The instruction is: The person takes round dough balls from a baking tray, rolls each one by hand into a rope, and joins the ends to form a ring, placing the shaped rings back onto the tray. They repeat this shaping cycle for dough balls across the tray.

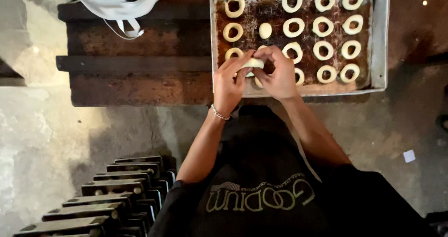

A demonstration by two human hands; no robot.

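Observation:
Both hands meet over the near edge of a metal baking tray [380,36]. My left hand [229,80] and my right hand [279,71] together pinch a pale piece of dough [252,63] between their fingertips. A thin bracelet sits on my left wrist. On the tray's dark, greasy bottom lie several pale dough rings [323,26] in rows, plus one round unpierced dough ball [265,30]. Part of the ring row nearest me is hidden under my hands.
The tray rests on a dark wooden bench [135,64]. A white cloth bag with a strap [119,3] lies at the bench's far left. A stack of dark metal trays [107,199] stands on the concrete floor [42,139] at lower left.

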